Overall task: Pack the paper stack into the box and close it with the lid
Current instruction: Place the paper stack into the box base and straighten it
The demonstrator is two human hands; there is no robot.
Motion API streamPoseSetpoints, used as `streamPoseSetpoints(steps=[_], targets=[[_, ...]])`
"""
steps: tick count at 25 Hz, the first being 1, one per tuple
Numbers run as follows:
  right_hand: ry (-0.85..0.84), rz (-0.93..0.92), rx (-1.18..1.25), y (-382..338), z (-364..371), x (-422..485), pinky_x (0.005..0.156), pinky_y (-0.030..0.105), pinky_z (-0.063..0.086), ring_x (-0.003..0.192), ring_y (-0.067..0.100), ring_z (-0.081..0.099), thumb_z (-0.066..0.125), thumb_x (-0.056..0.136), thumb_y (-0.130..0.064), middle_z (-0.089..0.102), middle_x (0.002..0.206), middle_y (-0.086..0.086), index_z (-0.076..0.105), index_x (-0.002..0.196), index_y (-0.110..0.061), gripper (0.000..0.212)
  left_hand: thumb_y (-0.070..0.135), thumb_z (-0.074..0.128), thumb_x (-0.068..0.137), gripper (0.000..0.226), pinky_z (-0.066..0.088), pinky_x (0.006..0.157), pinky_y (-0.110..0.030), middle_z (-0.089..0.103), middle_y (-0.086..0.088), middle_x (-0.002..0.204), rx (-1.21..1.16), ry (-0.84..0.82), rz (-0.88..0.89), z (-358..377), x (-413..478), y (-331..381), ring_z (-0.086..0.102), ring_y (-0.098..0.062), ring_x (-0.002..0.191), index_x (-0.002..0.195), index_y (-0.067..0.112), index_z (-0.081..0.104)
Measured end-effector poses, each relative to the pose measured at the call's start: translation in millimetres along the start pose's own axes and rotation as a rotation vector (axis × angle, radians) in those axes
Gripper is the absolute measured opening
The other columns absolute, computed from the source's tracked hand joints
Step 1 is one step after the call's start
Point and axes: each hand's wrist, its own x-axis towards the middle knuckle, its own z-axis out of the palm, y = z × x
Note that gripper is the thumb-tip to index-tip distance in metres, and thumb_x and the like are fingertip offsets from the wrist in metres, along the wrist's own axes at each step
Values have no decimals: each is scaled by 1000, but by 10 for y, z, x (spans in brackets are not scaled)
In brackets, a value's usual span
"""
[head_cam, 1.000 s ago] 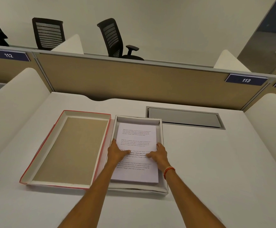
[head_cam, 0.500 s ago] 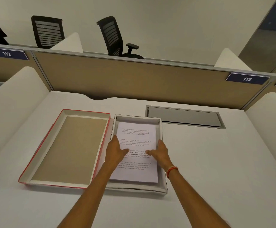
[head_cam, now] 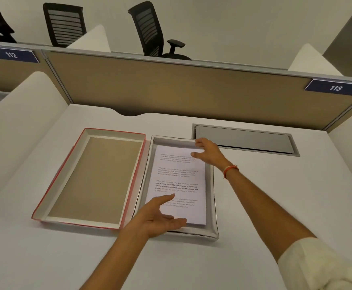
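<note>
A stack of white printed paper (head_cam: 178,181) lies inside a shallow white box (head_cam: 210,206) on the desk. Left of the box, touching it, the red-edged lid (head_cam: 91,176) lies upside down, its brown inside facing up. My left hand (head_cam: 160,218) hovers over the stack's near left corner, fingers spread, holding nothing. My right hand (head_cam: 206,152) rests at the stack's far right corner, fingertips on the top sheet by the box's far wall.
A grey cable hatch (head_cam: 244,140) is set into the desk behind the box. A tan partition (head_cam: 171,88) closes off the back, white dividers (head_cam: 13,130) stand on both sides. Black office chairs (head_cam: 148,28) are beyond the partition.
Both hands have left the middle of the stack. The right one went to the far right corner, the left one drew back to the near left corner. The view has drawn nearer.
</note>
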Motion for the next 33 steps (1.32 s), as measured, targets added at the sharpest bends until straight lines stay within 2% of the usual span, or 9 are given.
streamPoseSetpoints(steps=[4,10,15,19,21,24,25,28,33], targets=[[-99,-50,-80,-63,77,199,105,37,42,131,27,50,71,86,-27,51,144,10,41,141,-11,65,10,73,80,51,39,99,-70,60,-25,129,-87,-28,5,-53,107,-46,53,-51,119,125,17,52],[-147,-27,-135,-51,167,509,105,38,42,125,30,54,62,93,-27,56,138,12,50,136,-11,48,32,64,89,38,33,104,-70,60,-23,127,-125,47,-80,-103,289,17,52,-51,118,120,12,53],[-175,-40,-178,-42,259,666,103,43,45,117,36,57,49,99,-22,62,125,19,59,124,-3,34,35,64,89,38,31,108,-66,61,-23,125,-175,111,-126,-79,399,-9,53,-47,117,116,9,56],[-211,-55,-163,-16,301,762,98,44,45,111,38,59,45,100,-24,65,119,22,64,116,1,35,32,65,89,34,35,107,-64,62,-23,122,-186,134,-128,-37,412,-11,54,-47,116,111,7,57],[-209,-49,-146,-4,322,829,91,43,48,102,38,61,45,100,-24,67,111,24,66,108,3,36,25,67,87,31,36,105,-64,62,-23,122,-176,141,-127,-35,427,-15,54,-46,116,110,7,57],[-226,-34,-138,5,338,885,69,32,45,82,33,57,47,98,-26,66,91,21,66,89,0,33,17,67,87,28,37,105,-65,62,-24,122,-156,143,-115,-53,471,-23,55,-47,116,110,7,56],[-233,-36,-139,5,343,897,71,33,47,84,34,59,47,98,-26,68,92,19,66,89,-1,33,15,67,86,28,36,105,-66,61,-24,123,-150,141,-112,-54,482,-20,55,-48,116,110,7,56],[-247,-57,-152,-4,353,908,93,45,50,101,37,63,48,98,-25,70,109,20,71,105,-2,34,13,66,87,23,36,105,-67,60,-24,123,-128,147,-104,-43,482,-6,54,-49,117,106,8,55],[-269,-59,-167,-10,343,918,95,36,48,109,33,62,45,100,-20,68,121,13,70,117,-8,32,12,62,90,15,34,106,-67,59,-24,120,-121,160,-112,-20,459,18,51,-49,119,101,8,54]])
